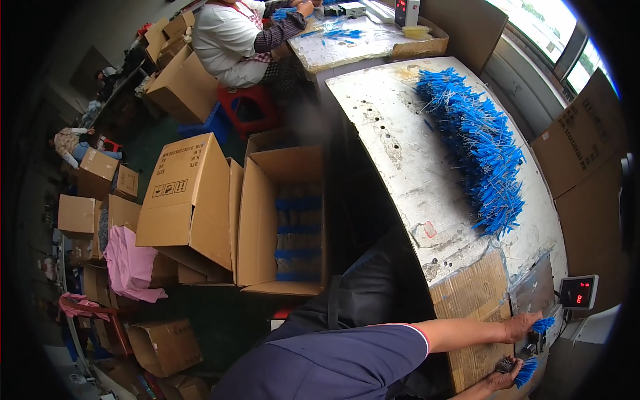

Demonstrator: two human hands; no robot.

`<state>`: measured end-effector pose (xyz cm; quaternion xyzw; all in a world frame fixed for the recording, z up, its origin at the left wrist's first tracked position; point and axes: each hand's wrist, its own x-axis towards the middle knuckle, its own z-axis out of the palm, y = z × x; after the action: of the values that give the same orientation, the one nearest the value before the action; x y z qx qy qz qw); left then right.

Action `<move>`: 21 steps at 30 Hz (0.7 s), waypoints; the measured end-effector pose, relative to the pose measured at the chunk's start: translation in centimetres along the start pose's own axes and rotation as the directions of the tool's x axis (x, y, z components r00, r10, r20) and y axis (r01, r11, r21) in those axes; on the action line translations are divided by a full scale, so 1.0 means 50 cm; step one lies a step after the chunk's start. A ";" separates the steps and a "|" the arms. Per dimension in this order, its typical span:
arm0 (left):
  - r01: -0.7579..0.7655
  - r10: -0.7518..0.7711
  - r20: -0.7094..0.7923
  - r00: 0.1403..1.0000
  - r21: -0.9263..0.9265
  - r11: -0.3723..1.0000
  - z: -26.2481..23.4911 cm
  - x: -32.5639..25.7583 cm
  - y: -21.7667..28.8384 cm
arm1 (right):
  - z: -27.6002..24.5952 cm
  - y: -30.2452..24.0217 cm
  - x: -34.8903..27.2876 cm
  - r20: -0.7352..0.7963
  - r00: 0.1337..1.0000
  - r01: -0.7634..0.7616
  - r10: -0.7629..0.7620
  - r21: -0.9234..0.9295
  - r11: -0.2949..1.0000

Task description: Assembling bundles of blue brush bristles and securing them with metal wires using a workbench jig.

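My left hand (523, 327) is closed at a small bunch of thin blue sticks (544, 325), at the bench's near right end. Just below it in the picture, my right hand (501, 379) grips a thicker bunch of blue sticks (526, 373). Thin grey wire ends (505, 365) stick out of that bunch on the palm side. Between the hands is a small dark metal device (533, 343), partly hidden. A flattened cardboard sheet (477, 307) lies under my forearms. Farther along the white bench (400, 133) lies a long heap of blue wire-ended sticks (477, 147).
Beside my hands stands a small display box (577, 292) with red digits. An open carton (257, 227) on the left holds rows of blue sticks. More cartons (180, 193) and a pink cloth (132, 263) lie beyond. A co-worker (230, 43) sits at another table (320, 57).
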<state>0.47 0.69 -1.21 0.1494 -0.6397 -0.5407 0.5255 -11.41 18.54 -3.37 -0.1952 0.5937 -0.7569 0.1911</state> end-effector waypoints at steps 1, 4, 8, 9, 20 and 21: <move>0.021 -0.021 0.001 1.000 -0.021 1.000 -0.004 -0.005 -0.005 | 0.012 -0.004 -0.005 0.008 1.000 0.004 -0.004 0.013 1.000; 0.007 -0.005 -0.160 0.987 0.011 1.000 -0.007 -0.007 -0.006 | 0.052 -0.019 -0.021 -0.066 0.997 0.035 -0.035 -0.003 0.999; -0.079 0.090 -0.225 0.970 0.060 0.995 -0.024 -0.033 0.011 | 0.080 -0.030 -0.036 -0.076 0.993 0.092 -0.092 -0.007 0.996; -0.088 0.101 -0.226 0.969 0.068 0.994 -0.028 -0.042 0.017 | 0.088 -0.035 -0.042 -0.092 0.990 0.107 -0.109 -0.030 0.994; 0.188 -0.183 -0.125 0.975 0.030 0.982 -0.063 -0.156 0.046 | 0.024 0.028 0.019 -0.067 0.992 0.109 -0.110 -0.019 0.994; 0.203 -0.195 -0.133 0.972 0.056 0.977 -0.083 -0.165 0.058 | 0.039 0.027 0.015 -0.054 0.994 0.097 -0.098 -0.026 0.995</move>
<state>8.34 5.83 -3.51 0.2650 -0.6052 -0.5575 0.5027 -10.97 16.26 -4.20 -0.2052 0.5973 -0.7634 0.1354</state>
